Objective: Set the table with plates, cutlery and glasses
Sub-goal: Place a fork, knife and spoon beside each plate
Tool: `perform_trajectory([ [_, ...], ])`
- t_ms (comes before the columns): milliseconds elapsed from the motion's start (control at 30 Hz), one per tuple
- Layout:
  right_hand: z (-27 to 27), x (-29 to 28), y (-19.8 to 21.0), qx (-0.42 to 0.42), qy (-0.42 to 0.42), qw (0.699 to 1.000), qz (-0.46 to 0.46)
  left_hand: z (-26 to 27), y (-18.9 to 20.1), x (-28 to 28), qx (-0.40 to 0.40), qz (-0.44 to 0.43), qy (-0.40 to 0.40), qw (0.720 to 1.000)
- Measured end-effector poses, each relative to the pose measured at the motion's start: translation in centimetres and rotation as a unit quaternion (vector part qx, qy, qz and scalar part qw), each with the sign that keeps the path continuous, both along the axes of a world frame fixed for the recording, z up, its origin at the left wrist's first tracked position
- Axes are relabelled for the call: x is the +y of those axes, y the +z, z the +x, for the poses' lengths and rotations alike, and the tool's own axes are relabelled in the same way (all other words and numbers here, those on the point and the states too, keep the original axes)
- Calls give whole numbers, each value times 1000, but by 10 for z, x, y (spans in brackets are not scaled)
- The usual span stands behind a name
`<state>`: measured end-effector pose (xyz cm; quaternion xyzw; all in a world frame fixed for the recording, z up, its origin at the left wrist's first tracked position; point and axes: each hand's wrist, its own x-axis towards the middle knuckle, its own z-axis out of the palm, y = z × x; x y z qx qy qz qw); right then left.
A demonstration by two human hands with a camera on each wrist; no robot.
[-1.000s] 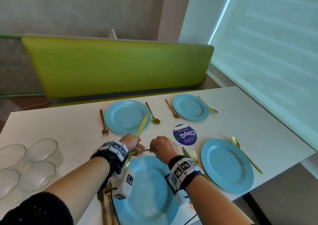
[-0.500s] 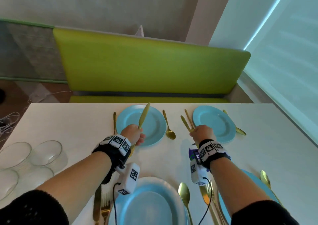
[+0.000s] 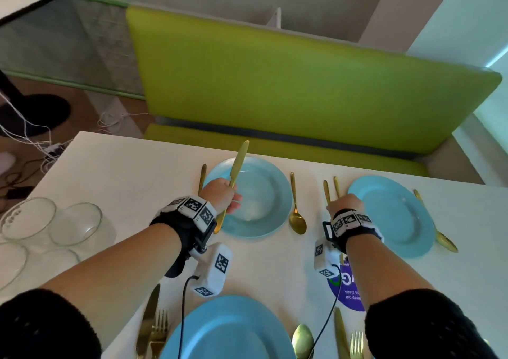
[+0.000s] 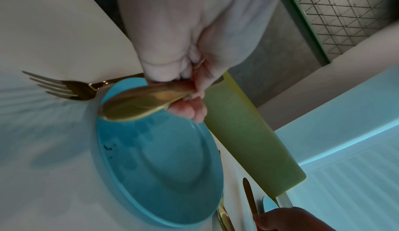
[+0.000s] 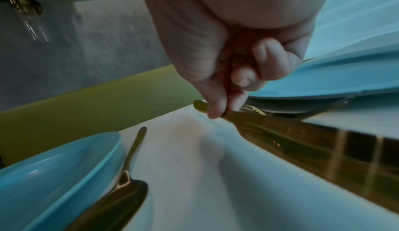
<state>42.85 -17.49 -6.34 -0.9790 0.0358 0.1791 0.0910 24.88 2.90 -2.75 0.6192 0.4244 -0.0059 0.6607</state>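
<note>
My left hand (image 3: 223,197) grips a gold knife (image 3: 237,163) by the handle, blade pointing away, above the near-left rim of the far left blue plate (image 3: 264,210). In the left wrist view, the curled fingers (image 4: 190,108) wrap the knife handle (image 4: 138,103) over the plate (image 4: 159,163). My right hand (image 3: 344,203) pinches a second gold knife (image 3: 326,191) low beside a fork (image 3: 336,184), left of the far right plate (image 3: 393,215). In the right wrist view, thumb and finger hold that knife (image 5: 280,132); whether it touches the table I cannot tell.
A fork (image 3: 202,174) lies left of the far left plate; a spoon (image 3: 297,217) lies between the far plates. Another spoon (image 3: 439,232) flanks the far right plate. Glass bowls (image 3: 74,226) stand at the left. A near plate (image 3: 231,328) has cutlery beside it.
Both hands were together over the near plate; they have parted. The left hand carried its knife to the far left plate, the right hand took its knife beside the far right plate's fork.
</note>
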Motion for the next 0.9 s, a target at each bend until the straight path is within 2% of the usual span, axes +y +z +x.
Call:
perform_trajectory([
  [600, 20, 7, -7, -20, -54, 997, 41, 26, -5, -7, 17, -1, 12, 1000],
  [900, 22, 5, -9, -35, -53, 997, 43, 27, -6, -4, 26, -5, 24, 999],
])
